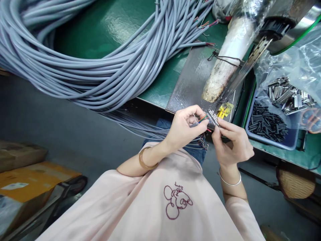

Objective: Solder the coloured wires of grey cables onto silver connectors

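Note:
My left hand [187, 125] pinches the stripped end of a grey cable, whose thin coloured wires [202, 118] fan out past the fingertips. Between finger and thumb, my right hand [232, 139] grips a small metal connector [213, 117] with a row of pins. The wire ends and the connector are close together; I cannot tell whether they touch. Just behind them sits a yellow plastic piece [225, 110] on the dark metal plate [184, 83]. Several finished-looking cable ends with connectors [202, 143] hang below my hands, over my lap.
A large bundle of grey cables [112, 77] covers the green table's left. An extraction tube wrapped in plastic [225, 63] slants down over the plate. At right, a blue bin [296, 140] holds black sleeves [267, 124] and metal connectors [288, 95]. Cardboard boxes [37, 180] stand lower left.

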{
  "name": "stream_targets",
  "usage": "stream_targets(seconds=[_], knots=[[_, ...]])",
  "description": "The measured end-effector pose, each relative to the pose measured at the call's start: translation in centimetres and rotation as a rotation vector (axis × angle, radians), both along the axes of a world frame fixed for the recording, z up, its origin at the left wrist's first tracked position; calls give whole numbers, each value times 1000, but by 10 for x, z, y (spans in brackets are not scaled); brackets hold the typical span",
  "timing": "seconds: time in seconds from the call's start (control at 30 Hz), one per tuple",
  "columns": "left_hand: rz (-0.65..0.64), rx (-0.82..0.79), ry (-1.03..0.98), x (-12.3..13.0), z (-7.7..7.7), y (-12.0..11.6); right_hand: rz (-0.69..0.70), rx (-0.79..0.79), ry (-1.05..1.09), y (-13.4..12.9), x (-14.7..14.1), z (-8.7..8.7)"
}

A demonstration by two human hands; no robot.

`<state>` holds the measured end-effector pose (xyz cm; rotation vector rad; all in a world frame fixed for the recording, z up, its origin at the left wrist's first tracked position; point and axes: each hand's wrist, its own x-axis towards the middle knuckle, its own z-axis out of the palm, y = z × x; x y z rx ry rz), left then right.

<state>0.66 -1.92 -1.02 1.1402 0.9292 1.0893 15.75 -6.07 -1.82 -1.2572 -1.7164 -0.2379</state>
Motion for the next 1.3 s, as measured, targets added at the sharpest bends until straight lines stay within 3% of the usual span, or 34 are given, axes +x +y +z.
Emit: stream_targets(seconds=[0.13, 0.2, 0.33, 0.57, 1.07, 1.3], knots=[[28, -9, -53, 2, -2, -2, 21, -167, 213, -1, -4, 1], [63, 16, -46, 3, -2, -2, 26, -158, 233, 0, -6, 1], [113, 61, 14, 6, -1, -2, 24, -80, 164, 2, -7, 3], [137, 66, 42, 9, 1, 0, -16, -75, 132, 5, -6, 2], [134, 62, 17, 9, 7, 3, -30, -55, 37, 7, -4, 8], [83, 56, 48, 5, -1, 1, -7, 22, -94, 1, 0, 0]])
